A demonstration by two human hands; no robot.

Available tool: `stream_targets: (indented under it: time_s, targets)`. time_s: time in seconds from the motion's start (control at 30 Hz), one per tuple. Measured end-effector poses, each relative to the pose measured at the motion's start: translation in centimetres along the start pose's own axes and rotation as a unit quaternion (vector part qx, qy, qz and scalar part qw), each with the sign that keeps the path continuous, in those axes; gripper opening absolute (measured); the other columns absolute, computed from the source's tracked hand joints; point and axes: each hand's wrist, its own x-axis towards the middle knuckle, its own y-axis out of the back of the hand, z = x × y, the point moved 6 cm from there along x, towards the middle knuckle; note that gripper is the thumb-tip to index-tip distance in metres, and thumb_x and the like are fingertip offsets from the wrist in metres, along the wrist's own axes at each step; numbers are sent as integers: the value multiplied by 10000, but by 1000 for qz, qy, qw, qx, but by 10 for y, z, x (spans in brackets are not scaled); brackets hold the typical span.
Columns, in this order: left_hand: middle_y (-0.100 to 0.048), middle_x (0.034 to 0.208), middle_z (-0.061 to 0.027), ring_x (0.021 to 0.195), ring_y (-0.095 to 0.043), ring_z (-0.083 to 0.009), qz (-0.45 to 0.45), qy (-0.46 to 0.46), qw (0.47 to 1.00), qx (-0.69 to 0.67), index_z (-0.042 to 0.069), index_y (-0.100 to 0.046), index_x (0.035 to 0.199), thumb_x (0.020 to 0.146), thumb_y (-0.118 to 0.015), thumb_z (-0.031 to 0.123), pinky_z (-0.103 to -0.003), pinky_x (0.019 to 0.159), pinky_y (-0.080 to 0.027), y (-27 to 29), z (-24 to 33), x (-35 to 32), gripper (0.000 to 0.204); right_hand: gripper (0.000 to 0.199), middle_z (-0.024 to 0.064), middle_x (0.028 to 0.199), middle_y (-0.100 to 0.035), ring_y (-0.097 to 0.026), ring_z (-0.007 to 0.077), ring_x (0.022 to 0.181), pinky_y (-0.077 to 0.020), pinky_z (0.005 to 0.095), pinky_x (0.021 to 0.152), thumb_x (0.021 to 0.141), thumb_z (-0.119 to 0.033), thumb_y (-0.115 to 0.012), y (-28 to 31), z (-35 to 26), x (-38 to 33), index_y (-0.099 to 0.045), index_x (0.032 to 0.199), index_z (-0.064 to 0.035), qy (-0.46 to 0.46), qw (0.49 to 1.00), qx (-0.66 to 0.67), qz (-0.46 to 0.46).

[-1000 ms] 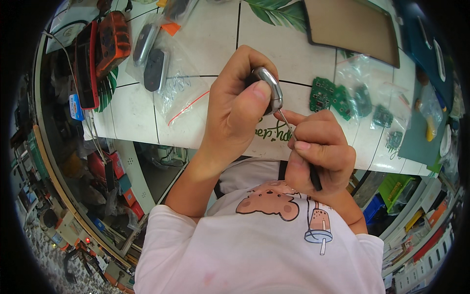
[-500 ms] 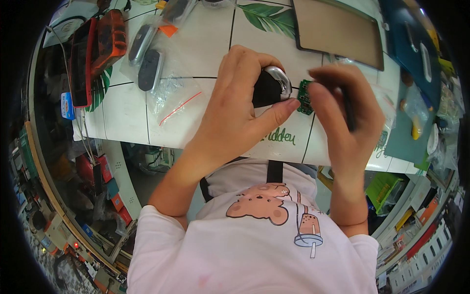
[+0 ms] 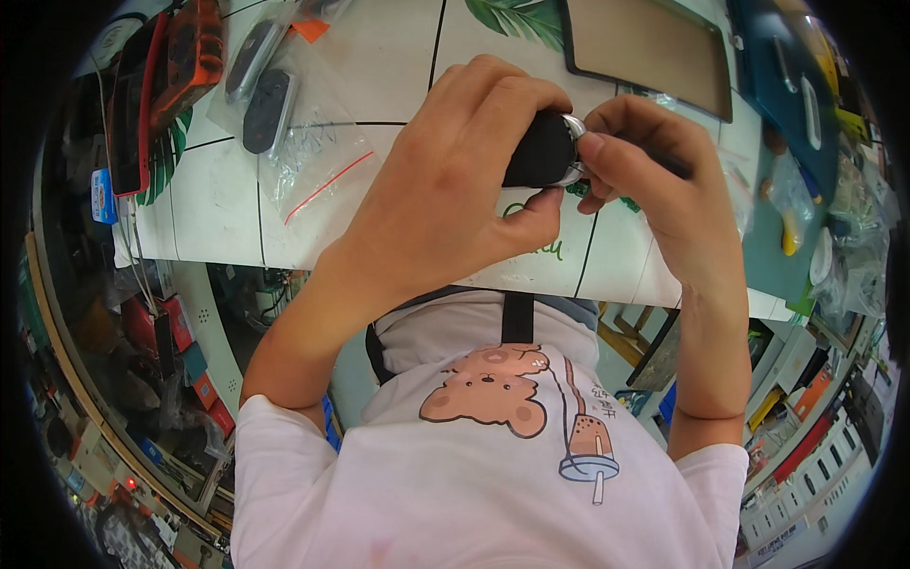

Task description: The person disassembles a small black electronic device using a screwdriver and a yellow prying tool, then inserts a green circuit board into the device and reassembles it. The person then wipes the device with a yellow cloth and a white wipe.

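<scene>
A black key fob (image 3: 540, 152) with a silver rim is held above the table in my left hand (image 3: 455, 156). The fingers wrap over its far side and the thumb lies along its near edge. My right hand (image 3: 654, 156) is closed at the fob's silver right end, thumb and fingertips pinched together there. A slim dark tool (image 3: 671, 159) lies tucked across the right palm; its tip cannot be made out. Bits of a green circuit board (image 3: 577, 189) show beneath the right fingertips, the rest covered.
To the left lie grey key fobs (image 3: 268, 109) in clear plastic bags (image 3: 318, 171). Beyond them are a red-edged phone-like device (image 3: 137, 114) and an orange-black device (image 3: 187, 62). A shallow dark-rimmed tray (image 3: 654, 52) stands at the back right, near a teal mat (image 3: 806, 190).
My right hand has moved left and now meets the fob's silver end. The left hand has turned the fob slightly. The circuit board is now mostly covered. The whole view has shifted a little.
</scene>
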Motion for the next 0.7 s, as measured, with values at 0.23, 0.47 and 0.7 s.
stream_targets:
  time_s: [0.23, 0.47, 0.7]
  targets:
    - [-478, 870, -90, 786, -515, -238, -26, -28, 998, 59, 28, -547, 933, 559, -740, 38, -322, 661, -458, -5, -3, 0, 421, 155, 47, 779, -560, -566, 96, 676, -509, 253, 616, 757, -70, -620, 2, -3, -5, -552, 843, 40, 30, 996, -70, -52]
    - [-468, 855, -80, 731, -500, -209, -5, -20, 997, 77, 30, -540, 907, 580, -767, 74, -288, 625, -441, 10, -11, 0, 401, 184, 63, 785, -573, -584, 110, 683, -550, 270, 651, 754, -62, -617, 12, -22, -10, -560, 895, 41, 19, 996, -76, -39]
    - [-448, 937, -22, 785, -454, -83, 32, 135, 988, -71, 46, -498, 981, 636, -744, 53, -204, 674, -385, 42, -28, -22, 424, 137, 32, 792, -570, -539, 73, 666, -416, 203, 555, 731, 22, -609, 2, -47, -8, -563, 855, -12, 213, 912, -349, 32]
